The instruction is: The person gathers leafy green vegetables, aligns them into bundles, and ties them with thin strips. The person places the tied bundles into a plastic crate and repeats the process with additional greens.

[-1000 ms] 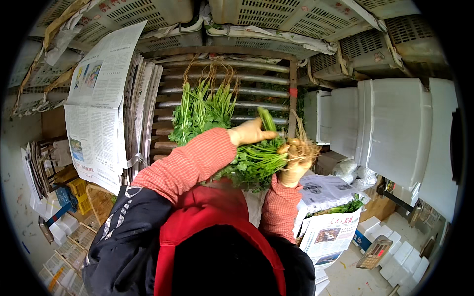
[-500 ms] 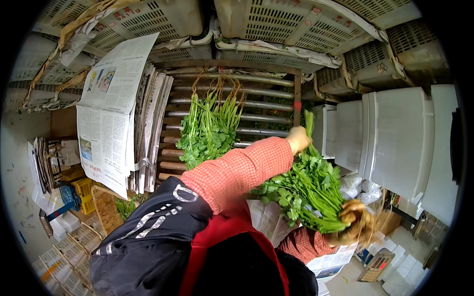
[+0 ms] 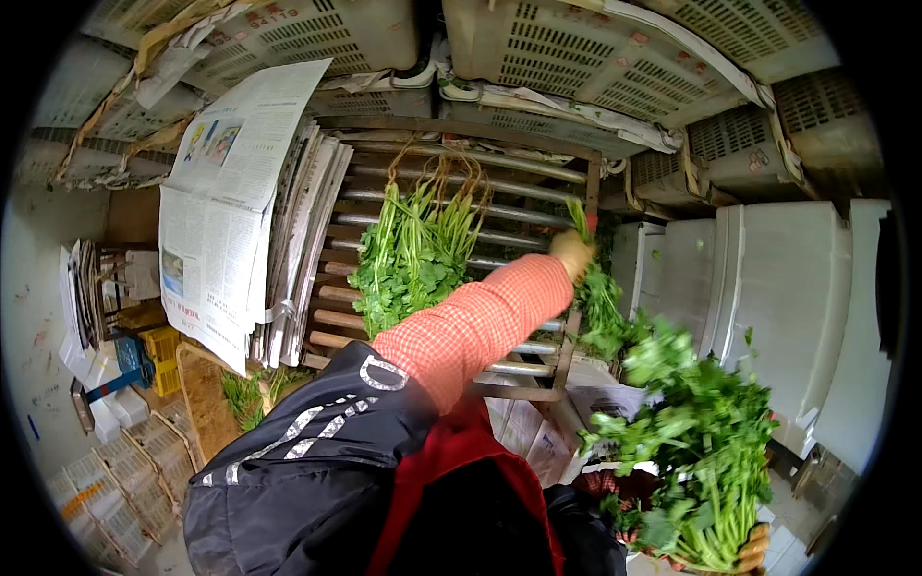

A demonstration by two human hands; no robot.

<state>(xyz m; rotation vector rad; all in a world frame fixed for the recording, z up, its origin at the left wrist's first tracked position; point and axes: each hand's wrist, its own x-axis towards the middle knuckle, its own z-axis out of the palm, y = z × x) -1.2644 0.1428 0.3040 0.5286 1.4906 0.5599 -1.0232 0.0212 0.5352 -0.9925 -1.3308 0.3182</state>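
My left hand [image 3: 573, 254] reaches across to the right side of the slatted metal rack [image 3: 523, 238]. Its fingers are closed around the stems of a small bunch of leafy greens [image 3: 602, 305], whose leaves hang down past the rack's edge. Low on the right, my right hand [image 3: 754, 547] grips the stem end of a larger leafy bunch [image 3: 701, 451], blurred in places; most of that hand is hidden. Another bunch of greens [image 3: 423, 250] lies on the rack, its brown roots pointing away from me. The greens look like coriander or leafy celery.
Folded newspapers [image 3: 216, 221] stand in a thick stack at the rack's left. Pale slotted plastic crates [image 3: 615, 72] line the far side. White foam boxes [image 3: 783, 298] are piled on the right. A yellow crate [image 3: 163, 360] sits at the lower left.
My right hand has swung down and right with the larger bunch, away from my left hand. The greens have come apart, a small bunch staying in my left hand. The view has shifted slightly.
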